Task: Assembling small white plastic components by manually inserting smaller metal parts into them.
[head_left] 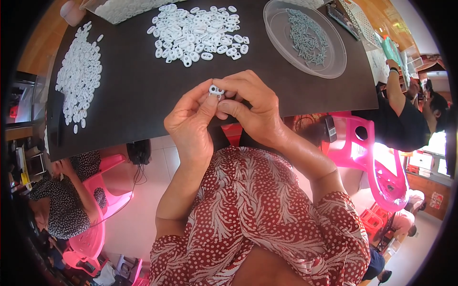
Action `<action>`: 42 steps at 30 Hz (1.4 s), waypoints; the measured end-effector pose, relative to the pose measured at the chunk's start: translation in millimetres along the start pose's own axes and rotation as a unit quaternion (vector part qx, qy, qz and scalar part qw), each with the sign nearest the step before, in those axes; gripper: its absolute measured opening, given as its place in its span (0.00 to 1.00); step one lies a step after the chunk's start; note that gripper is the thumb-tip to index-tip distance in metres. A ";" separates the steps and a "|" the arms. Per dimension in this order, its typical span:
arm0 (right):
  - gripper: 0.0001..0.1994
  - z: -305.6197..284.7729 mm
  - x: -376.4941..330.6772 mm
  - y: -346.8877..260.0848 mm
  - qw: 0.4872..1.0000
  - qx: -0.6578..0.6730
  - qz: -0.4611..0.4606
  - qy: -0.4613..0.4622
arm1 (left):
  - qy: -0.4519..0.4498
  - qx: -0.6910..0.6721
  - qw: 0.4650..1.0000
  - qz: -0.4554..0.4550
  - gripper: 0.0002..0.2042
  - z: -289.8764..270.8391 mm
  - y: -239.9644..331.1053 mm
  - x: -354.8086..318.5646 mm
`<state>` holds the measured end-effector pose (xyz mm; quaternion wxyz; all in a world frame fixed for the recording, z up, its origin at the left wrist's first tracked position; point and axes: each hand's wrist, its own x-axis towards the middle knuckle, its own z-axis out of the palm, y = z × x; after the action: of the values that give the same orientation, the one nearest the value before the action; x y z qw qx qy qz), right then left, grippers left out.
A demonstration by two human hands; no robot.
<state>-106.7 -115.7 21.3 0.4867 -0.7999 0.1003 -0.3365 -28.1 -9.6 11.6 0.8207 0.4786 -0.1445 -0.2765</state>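
Observation:
Both my hands meet at the near edge of the dark table, closed on one small white plastic oval piece with two round holes [217, 90]. My left hand [194, 114] pinches it between thumb and fingers. From the other side, the bent fingers and thumb of my right hand [253, 102] grip around the same piece, hiding part of it. Beyond my hands lies a big heap of similar white oval pieces [195, 31]. A round clear plastic tub [334, 66] at the far right holds many small grey-green screws [307, 38].
Another spread of white ovals [78, 76] covers the table's left side. A clear bin [114, 12] and a pale cup [72, 13] stand at the back. People sit at left and right, by pink plastic chairs [358, 138]. A dark device [342, 20] lies at the far right.

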 end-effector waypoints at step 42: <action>0.17 8.3 -2.6 -8.4 0.991 -0.042 -0.106 0.064 | 0.000 -0.014 0.995 0.095 0.10 8.9 4.1 -12.2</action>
<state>-104.8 -104.3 24.8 0.4072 -0.8024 0.0602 -0.4322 -41.2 -7.0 19.9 0.8497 0.4514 -0.1856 -0.1994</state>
